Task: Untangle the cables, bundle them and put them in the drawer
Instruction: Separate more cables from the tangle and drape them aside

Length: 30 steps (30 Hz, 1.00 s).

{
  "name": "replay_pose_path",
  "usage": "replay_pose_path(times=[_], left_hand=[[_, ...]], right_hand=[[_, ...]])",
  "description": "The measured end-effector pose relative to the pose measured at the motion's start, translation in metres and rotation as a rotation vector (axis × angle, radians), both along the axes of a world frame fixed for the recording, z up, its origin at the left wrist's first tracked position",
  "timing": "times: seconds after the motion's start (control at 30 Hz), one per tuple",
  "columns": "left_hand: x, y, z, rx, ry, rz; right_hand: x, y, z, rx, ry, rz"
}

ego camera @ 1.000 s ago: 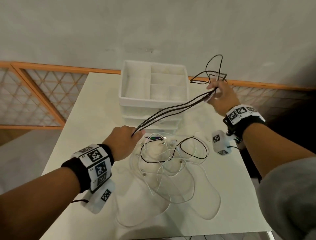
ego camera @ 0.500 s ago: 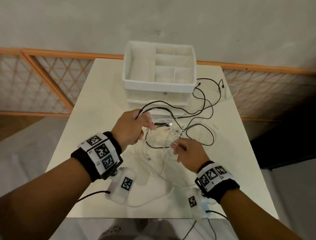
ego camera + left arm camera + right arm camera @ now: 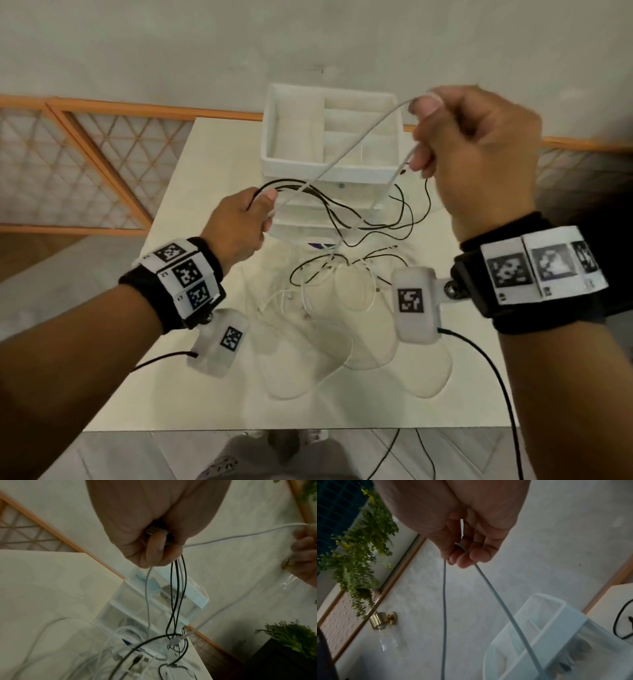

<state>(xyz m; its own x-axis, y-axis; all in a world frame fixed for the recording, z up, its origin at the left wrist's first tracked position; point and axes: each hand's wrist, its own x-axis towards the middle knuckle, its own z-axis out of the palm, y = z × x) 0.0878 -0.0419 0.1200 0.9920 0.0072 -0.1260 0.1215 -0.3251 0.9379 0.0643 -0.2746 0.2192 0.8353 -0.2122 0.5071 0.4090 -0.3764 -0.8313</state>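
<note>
On the far left I see an orange wooden frame (image 3: pixel 85 144) with a criss-cross lattice inside it. Next comes the white table (image 3: pixel 191 205), flat and smooth.

My left hand (image 3: pixel 236 226) is curled into a fist. It grasps a bunch of thin black cable (image 3: pixel 346 209) strands and one end of a white cable (image 3: pixel 346 154). In the left wrist view I count three or four black strands hanging down from the fist, and I cannot tell which. They are round, thin and bendy, and they droop to the table.

Under my hands lies a loose pile of cables (image 3: pixel 325 287) on the table. The white ones curl in big soft loops. I cannot count them because they cross over each other. A few small plugs (image 3: pixel 137 660) lie in the pile.

Behind the pile stands the white plastic drawer box (image 3: pixel 294 161). It is square, with see-through sides. Its top tray is open and split into four parts that I can count. No cable lies in it.

The white cable goes up from my left fist, over the tray, to my right hand (image 3: pixel 479 161). My right hand is raised high above the box. Its fingers (image 3: pixel 477 557) pinch the white cable at a bend, so two white strands hang down from it.

A green leafy plant (image 3: pixel 361 540) hangs by the wall on the right.
</note>
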Motion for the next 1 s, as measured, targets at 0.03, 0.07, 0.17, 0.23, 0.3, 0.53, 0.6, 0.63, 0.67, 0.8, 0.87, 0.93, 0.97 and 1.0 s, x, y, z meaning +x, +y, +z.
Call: replay_pose_path(times=[0.03, 0.07, 0.17, 0.23, 0.3, 0.53, 0.6, 0.63, 0.67, 0.8, 0.87, 0.93, 0.97, 1.0], left_hand=[[0.003, 0.007, 0.001, -0.002, 0.001, 0.006], [0.007, 0.013, 0.002, 0.000, 0.006, 0.008], [0.012, 0.033, 0.001, 0.033, 0.022, 0.016], [0.014, 0.044, 0.003, 0.045, 0.016, 0.026], [0.015, 0.053, 0.011, -0.008, 0.000, 0.056], [0.018, 0.067, 0.035, -0.115, -0.009, 0.034], [0.016, 0.069, 0.026, -0.031, 0.004, 0.008], [0.014, 0.069, 0.020, 0.013, 0.016, -0.006], [0.012, 0.069, 0.014, 0.054, 0.034, -0.019], [0.006, 0.067, -0.006, 0.170, 0.116, -0.036], [0.006, 0.064, -0.007, 0.178, 0.140, -0.036], [0.009, 0.059, -0.001, 0.144, 0.140, -0.025], [0.010, 0.056, 0.003, 0.123, 0.131, -0.015], [0.012, 0.053, 0.007, 0.099, 0.122, -0.002]], right_hand=[[0.000, 0.001, 0.002, 0.017, -0.026, -0.035], [-0.002, 0.002, 0.002, 0.035, -0.045, -0.068], [-0.003, 0.004, 0.000, 0.105, -0.102, -0.178], [0.003, 0.000, -0.007, 0.128, -0.097, -0.259], [0.011, -0.005, -0.030, 0.051, 0.030, -0.304], [0.012, -0.006, -0.080, -0.097, 0.434, -0.286], [0.016, -0.002, -0.052, -0.032, 0.374, -0.311], [0.019, -0.001, -0.036, 0.025, 0.313, -0.328], [0.021, -0.001, -0.020, 0.100, 0.230, -0.332], [0.024, -0.002, 0.027, 0.261, 0.037, -0.251], [0.026, -0.001, 0.028, 0.233, 0.104, -0.224], [0.027, 0.000, 0.027, 0.263, 0.115, -0.192], [0.026, 0.000, 0.028, 0.275, 0.086, -0.169], [0.026, 0.000, 0.030, 0.273, 0.051, -0.130]])
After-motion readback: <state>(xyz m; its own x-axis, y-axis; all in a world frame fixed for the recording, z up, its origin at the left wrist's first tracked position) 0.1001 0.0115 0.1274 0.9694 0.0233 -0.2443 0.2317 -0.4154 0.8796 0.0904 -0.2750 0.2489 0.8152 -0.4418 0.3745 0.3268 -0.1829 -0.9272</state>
